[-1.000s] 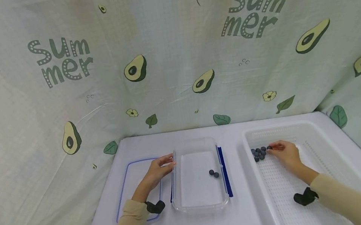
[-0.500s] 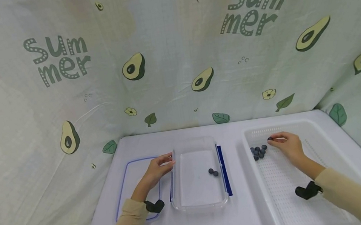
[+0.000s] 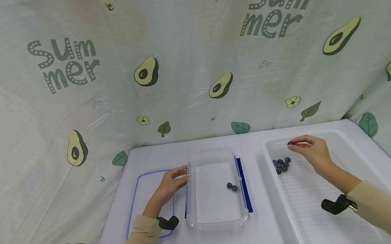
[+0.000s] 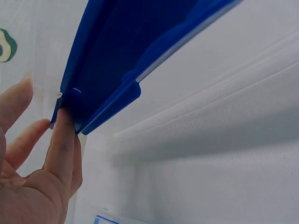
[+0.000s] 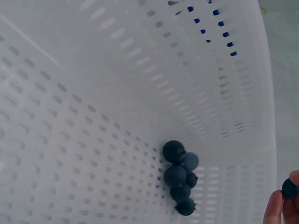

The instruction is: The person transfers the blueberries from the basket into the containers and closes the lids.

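My right hand (image 3: 314,154) pinches a blueberry (image 3: 290,143) between thumb and fingertips, raised over the far left part of a white perforated basket (image 3: 332,203). Below it, several blueberries (image 5: 175,176) lie clustered against the basket's wall. At the left side of a clear plastic box (image 3: 216,210), my left hand (image 3: 168,185) rests its fairly straight fingers near the far corner. The left wrist view shows those fingertips against the box's blue side latch (image 4: 105,70), the upper digit standing apart from it. Inside the box, two blueberries (image 3: 231,187) lie near the right wall.
A clear lid with a blue seal (image 3: 134,204) lies on the white table, partly under the left forearm. Another blue latch (image 3: 244,185) hangs along the box's right side. Behind the table hangs a curtain (image 3: 186,110) printed with avocados.
My right hand has lifted a blueberry away from the cluster and moved toward the basket's far edge. The left hand stays at the box.
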